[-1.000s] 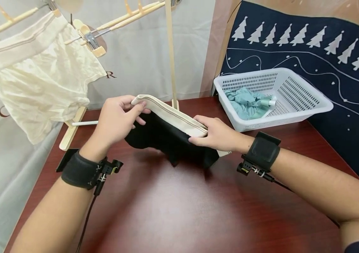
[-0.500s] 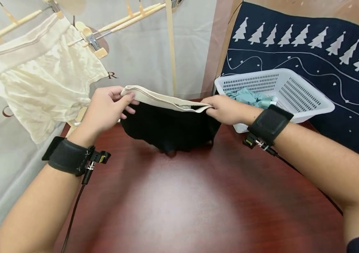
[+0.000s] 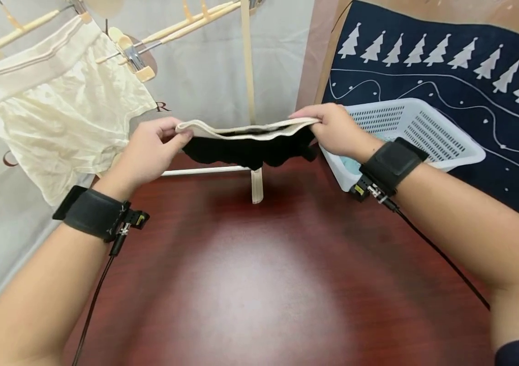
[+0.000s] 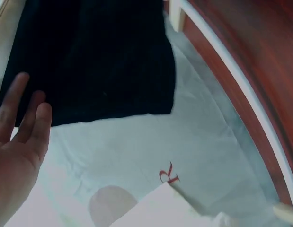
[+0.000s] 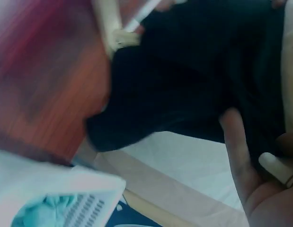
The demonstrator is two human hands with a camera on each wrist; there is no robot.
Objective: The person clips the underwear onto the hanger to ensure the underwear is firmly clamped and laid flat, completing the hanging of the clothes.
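Head view: left hand and right hand are pinching the black shorts' waistband; loosening fingers risks it dropping onto the worktop.

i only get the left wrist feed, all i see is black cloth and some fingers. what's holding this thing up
Observer: Both hands. In the head view the left hand pinches one end of the cream waistband and the right hand pinches the other, with the black shorts hanging off the table.
Operator: anything to the right of it
Observer: A white basket stands beside the right hand; the right wrist view shows teal cloth in it.
Operator: and on the left
Observer: Cream shorts hang clipped to a wooden hanger on the rack.
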